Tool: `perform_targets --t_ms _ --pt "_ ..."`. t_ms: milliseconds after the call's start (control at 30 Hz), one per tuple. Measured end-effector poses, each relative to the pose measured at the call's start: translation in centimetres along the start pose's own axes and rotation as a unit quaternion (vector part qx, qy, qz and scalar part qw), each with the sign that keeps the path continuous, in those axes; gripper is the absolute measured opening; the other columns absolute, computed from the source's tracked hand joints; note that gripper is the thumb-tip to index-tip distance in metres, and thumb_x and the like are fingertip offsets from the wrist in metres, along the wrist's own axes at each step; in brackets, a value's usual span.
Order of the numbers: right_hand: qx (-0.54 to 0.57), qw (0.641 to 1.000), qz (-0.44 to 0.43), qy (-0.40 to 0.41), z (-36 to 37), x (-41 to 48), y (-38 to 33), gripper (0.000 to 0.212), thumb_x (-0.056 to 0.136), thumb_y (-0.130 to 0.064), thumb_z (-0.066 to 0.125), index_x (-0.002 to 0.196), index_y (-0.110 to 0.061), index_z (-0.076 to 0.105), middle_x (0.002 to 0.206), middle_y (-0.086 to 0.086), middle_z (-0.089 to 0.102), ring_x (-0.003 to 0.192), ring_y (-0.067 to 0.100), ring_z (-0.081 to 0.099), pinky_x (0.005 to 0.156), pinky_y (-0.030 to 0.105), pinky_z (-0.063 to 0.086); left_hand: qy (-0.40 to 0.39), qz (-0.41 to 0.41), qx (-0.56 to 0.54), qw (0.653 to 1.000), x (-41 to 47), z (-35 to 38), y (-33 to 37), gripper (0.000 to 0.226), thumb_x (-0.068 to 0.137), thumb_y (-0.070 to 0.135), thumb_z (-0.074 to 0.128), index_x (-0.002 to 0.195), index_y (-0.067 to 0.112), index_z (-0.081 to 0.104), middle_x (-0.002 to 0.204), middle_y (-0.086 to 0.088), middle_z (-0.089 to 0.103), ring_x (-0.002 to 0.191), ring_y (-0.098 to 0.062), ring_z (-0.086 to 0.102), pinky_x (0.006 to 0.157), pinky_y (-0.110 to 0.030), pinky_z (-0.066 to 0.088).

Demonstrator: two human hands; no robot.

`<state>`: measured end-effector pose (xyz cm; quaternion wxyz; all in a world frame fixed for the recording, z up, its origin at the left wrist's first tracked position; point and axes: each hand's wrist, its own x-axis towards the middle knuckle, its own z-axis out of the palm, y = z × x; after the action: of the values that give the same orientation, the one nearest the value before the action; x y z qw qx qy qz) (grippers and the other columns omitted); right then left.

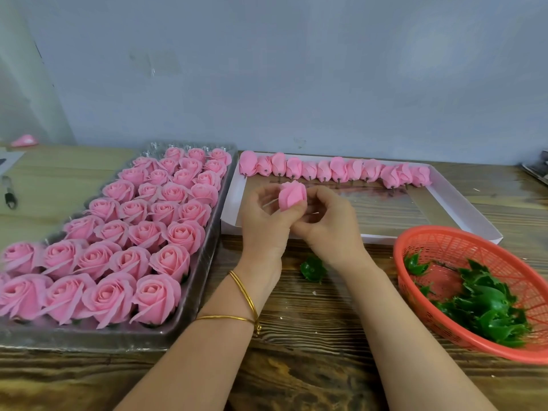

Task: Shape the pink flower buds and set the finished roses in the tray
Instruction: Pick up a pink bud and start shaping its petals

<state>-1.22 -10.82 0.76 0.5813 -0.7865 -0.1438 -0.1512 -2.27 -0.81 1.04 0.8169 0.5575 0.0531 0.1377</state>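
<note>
Left hand and right hand together, both pinching pink bud, right of rose-filled tray

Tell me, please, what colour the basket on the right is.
The basket is orange-red, clearest in the head view.

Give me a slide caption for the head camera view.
Left hand and right hand hold a pink bud by the box, beside the tray of roses.

two thin gold bangles on the left wrist
</note>
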Motion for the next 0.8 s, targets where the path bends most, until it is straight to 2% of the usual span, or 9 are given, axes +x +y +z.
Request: perform_targets --t_ms 100,167,267,400,500,567,700,800 --pt "0.025 0.999 0.016 -0.028 -0.3 0.1 -0.2 0.038 0.071 -0.002 0.080 0.091 -0.031 0.066 0.075 -0.018 0.070 0.070 -0.005 0.064 0.064 0.013 0.048 -0.060 -0.057 0.012 0.996 0.3 -0.3 0.2 0.044 0.078 -0.003 0.072 0.119 0.002 0.060 0.116 -0.020 0.065 0.108 -0.030 0.065 0.093 -0.045 0.054" --pt "0.045 0.997 0.021 -0.055 -0.6 0.2 -0.3 0.036 0.072 0.002 0.078 0.092 -0.027 0.069 0.082 -0.012 0.072 0.076 0.001 0.066 0.068 0.018 0.053 -0.097 -0.082 0.013 0.992 0.4 -0.5 0.4 0.036 0.080 -0.002 0.071 0.115 0.004 0.063 0.112 -0.021 0.067 0.105 -0.031 0.067 0.093 -0.044 0.054" --pt "0.097 0.990 0.032 -0.094 -0.9 0.1 -0.6 0.035 0.075 0.011 0.070 0.095 -0.018 0.072 0.086 -0.005 0.073 0.084 0.008 0.067 0.069 0.017 0.052 -0.126 -0.095 0.006 0.987 0.4 -0.6 0.5 0.024 0.081 -0.001 0.070 0.103 0.008 0.067 0.100 -0.015 0.070 0.096 -0.028 0.069 0.089 -0.039 0.056" --pt "0.143 0.981 0.055 -0.116 -1.2 -0.1 -0.7 0.040 0.077 0.014 0.065 0.104 -0.014 0.073 0.093 0.001 0.075 0.091 0.011 0.069 0.074 0.018 0.053 -0.137 -0.091 0.011 0.986 0.5 -0.9 0.5 0.024 0.082 0.003 0.071 0.105 0.009 0.066 0.111 -0.020 0.067 0.106 -0.030 0.066 0.094 -0.044 0.054" --pt "0.146 0.980 0.065 -0.115 -1.3 0.0 -0.7 0.038 0.077 0.016 0.066 0.106 -0.008 0.069 0.098 0.010 0.073 0.090 0.014 0.068 0.075 0.019 0.053 -0.140 -0.072 0.031 0.987 0.7 -0.9 0.2 0.028 0.082 0.005 0.071 0.110 0.005 0.065 0.113 -0.023 0.066 0.106 -0.031 0.066 0.094 -0.048 0.053" --pt "0.158 0.979 0.081 -0.099 -1.3 0.0 -0.6 0.037 0.076 0.016 0.068 0.105 -0.007 0.061 0.094 0.014 0.069 0.084 0.016 0.065 0.070 0.017 0.052 -0.140 -0.059 0.041 0.988 0.7 -0.9 0.0 0.021 0.084 0.005 0.070 0.105 0.007 0.067 0.109 -0.022 0.068 0.102 -0.031 0.067 0.093 -0.049 0.054" --pt "0.171 0.976 0.103 -0.087 -1.1 0.1 -0.3 0.043 0.076 0.022 0.064 0.108 -0.002 0.048 0.083 0.007 0.065 0.070 0.010 0.060 0.062 0.014 0.050 -0.146 -0.035 0.064 0.987 0.9 -0.9 -0.4 0.017 0.086 0.005 0.066 0.103 0.006 0.068 0.101 -0.019 0.071 0.094 -0.026 0.070 0.088 -0.046 0.056" --pt "0.161 0.977 0.103 -0.090 -1.2 0.2 -0.1 0.046 0.073 0.020 0.065 0.111 -0.001 0.048 0.084 0.009 0.070 0.076 0.016 0.062 0.066 0.016 0.052 -0.134 -0.019 0.092 0.986 0.9 -1.0 -0.6 0.016 0.087 0.008 0.065 0.103 0.006 0.069 0.096 -0.015 0.072 0.091 -0.025 0.070 0.083 -0.042 0.057"
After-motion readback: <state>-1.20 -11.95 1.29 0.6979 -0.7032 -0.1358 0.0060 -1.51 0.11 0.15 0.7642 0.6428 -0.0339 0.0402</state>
